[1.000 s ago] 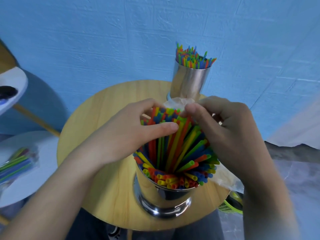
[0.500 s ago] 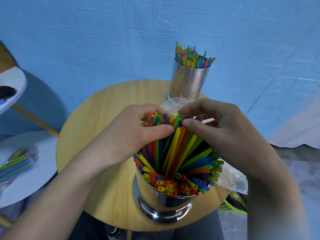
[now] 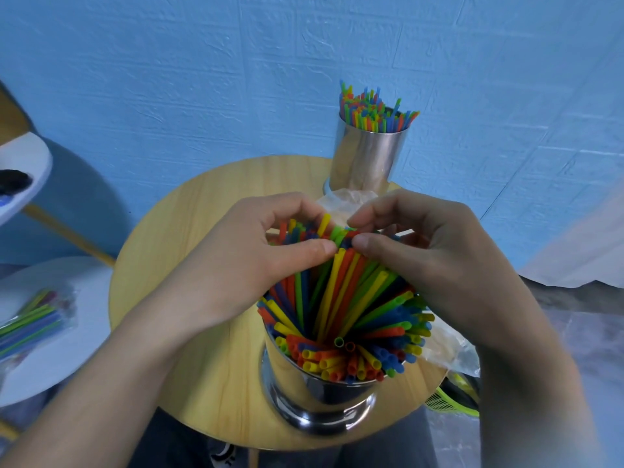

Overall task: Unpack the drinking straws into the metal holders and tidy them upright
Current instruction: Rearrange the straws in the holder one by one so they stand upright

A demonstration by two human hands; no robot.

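Note:
A shiny metal holder (image 3: pixel 314 393) stands at the near edge of the round wooden table (image 3: pixel 202 211), packed with colourful straws (image 3: pixel 341 298) that fan out and lean toward me. My left hand (image 3: pixel 243 261) and my right hand (image 3: pixel 429 261) curl around the far tops of these straws, thumbs and fingertips almost meeting over them. A second metal holder (image 3: pixel 368 157) full of upright straws (image 3: pixel 371 113) stands at the far side of the table.
Crumpled clear plastic wrap (image 3: pixel 449 349) lies on the table behind and right of the near holder. A packet of straws (image 3: pixel 30 322) rests on a white round table at the left. Blue wall behind; a green basket (image 3: pixel 449 400) sits on the floor at right.
Both hands have drawn closer together over the straw tops, gathering the far straws into a tighter bunch. The holders have not moved.

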